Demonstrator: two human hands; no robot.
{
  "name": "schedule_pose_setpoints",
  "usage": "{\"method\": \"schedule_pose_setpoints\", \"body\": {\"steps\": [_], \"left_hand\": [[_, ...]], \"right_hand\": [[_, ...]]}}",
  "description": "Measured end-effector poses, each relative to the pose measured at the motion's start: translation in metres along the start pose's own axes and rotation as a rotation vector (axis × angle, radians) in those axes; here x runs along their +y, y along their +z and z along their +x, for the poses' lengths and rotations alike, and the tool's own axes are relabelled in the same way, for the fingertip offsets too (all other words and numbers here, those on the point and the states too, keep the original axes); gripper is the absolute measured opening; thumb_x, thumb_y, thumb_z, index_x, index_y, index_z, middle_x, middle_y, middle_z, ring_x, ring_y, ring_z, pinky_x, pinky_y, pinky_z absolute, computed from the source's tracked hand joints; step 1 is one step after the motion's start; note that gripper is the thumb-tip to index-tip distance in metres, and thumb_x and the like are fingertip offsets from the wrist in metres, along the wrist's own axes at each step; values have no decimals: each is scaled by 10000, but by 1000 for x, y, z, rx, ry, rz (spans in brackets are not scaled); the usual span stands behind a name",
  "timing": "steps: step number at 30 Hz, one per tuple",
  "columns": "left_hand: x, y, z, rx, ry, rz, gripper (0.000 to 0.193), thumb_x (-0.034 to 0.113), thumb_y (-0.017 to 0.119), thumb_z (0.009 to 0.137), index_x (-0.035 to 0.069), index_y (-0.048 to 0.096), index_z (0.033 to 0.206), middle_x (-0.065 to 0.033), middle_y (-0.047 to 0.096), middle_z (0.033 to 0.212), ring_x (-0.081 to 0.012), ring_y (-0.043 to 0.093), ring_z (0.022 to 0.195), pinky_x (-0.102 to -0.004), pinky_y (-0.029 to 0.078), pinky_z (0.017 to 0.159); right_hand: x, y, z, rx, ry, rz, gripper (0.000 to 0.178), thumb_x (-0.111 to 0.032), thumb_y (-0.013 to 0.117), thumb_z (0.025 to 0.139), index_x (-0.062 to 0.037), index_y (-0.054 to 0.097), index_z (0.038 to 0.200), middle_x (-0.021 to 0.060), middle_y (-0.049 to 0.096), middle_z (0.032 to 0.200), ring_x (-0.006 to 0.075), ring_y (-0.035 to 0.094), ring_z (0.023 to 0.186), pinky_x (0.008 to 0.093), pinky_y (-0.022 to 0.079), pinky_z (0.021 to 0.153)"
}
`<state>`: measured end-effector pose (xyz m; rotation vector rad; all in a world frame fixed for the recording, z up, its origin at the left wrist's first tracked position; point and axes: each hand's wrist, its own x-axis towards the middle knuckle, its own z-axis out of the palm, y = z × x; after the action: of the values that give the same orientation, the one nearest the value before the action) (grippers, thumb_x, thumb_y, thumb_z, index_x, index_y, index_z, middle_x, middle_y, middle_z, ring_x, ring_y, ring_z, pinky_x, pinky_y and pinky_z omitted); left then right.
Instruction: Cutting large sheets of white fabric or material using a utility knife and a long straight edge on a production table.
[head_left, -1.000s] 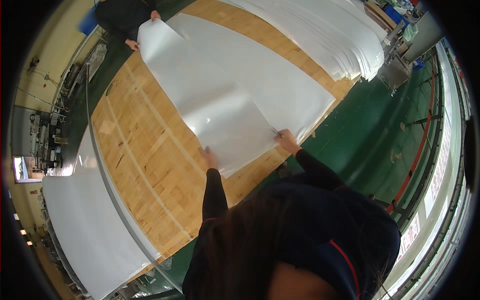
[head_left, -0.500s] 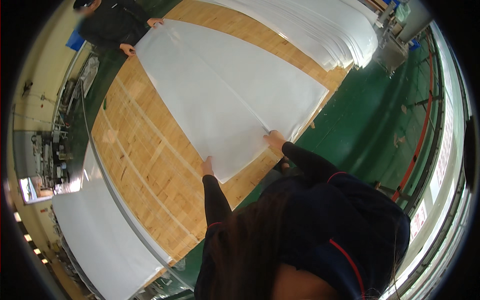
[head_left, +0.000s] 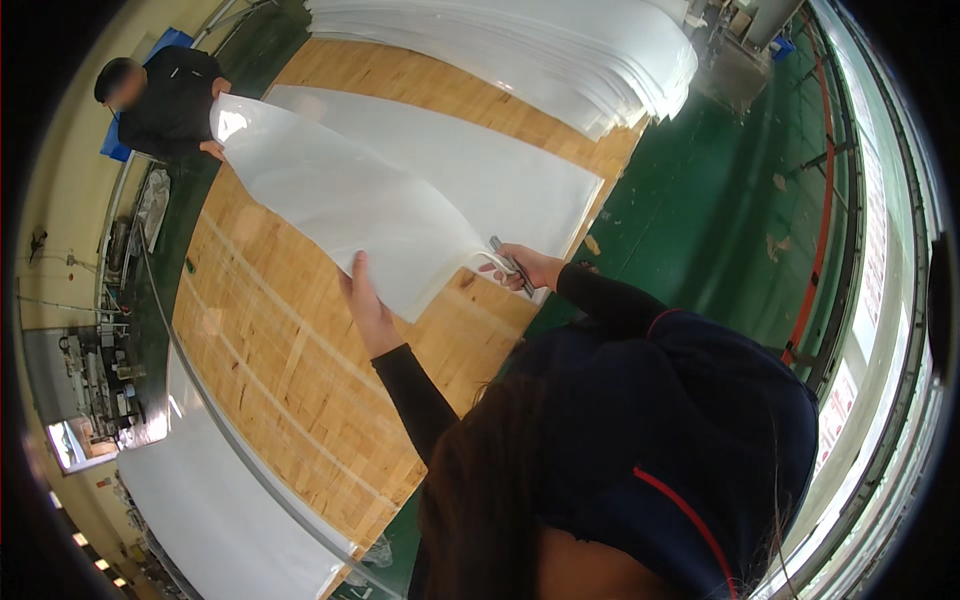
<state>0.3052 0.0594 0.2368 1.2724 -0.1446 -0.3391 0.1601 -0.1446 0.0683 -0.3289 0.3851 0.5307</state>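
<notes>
A large, thin white sheet (head_left: 340, 185) hangs bowed above the wooden table, its near corner curling. My left hand (head_left: 368, 305) grips its left edge, thumb on top and the other fingers hidden underneath. In my right hand (head_left: 530, 268) is a slim grey bar-like tool (head_left: 512, 264), whose exact kind I cannot make out. The sheet's curled right corner meets the fingers of that hand. At the far end, a co-worker (head_left: 172, 100) holds the same sheet by both corners. Another white sheet (head_left: 480, 160) lies flat on the table, partly covered by the raised one.
The wooden table (head_left: 290, 350) bears strips of clear tape. A thick stack of white sheets (head_left: 560, 60) sits at its far right. More white sheeting (head_left: 220, 510) lies at the lower left, beside a grey rail (head_left: 225, 400). Green floor (head_left: 690, 220) runs along the right.
The upper sheet has come up off the one below and shifted left, carried by both my hands and the co-worker, who has also moved left. The slim tool now shows more fully.
</notes>
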Motion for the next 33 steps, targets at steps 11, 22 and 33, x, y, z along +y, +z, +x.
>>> {"method": "schedule_pose_setpoints", "body": {"steps": [11, 22, 33], "left_hand": [[-235, 48, -71, 220, -194, 165, 485, 226, 540, 828, -44, 406, 1208, -175, 473, 1196, -272, 494, 1048, -355, 405, 869], [-293, 123, -51, 591, -337, 637, 514, 253, 650, 738, -64, 470, 1100, -212, 546, 1030, -285, 541, 932, -362, 433, 789], [-90, 271, 77, 145, 194, 432, 373, 199, 618, 740, -69, 554, 991, -118, 612, 915, -189, 582, 805, -311, 451, 712]], "right_hand": [[-193, -102, -137, 668, -323, -1532, 272, -265, 612, 746, -5, 564, 808, 130, 543, 808, 224, 552, 691, 344, 451, 633], [-221, -191, -130, 848, -573, -1652, 367, -194, 679, 596, 8, 507, 849, 189, 540, 822, 310, 552, 767, 407, 448, 676], [-241, -145, -175, 742, -240, -732, 596, -598, 519, 710, -22, 520, 863, 104, 559, 692, 186, 478, 438, 288, 356, 385]]}}
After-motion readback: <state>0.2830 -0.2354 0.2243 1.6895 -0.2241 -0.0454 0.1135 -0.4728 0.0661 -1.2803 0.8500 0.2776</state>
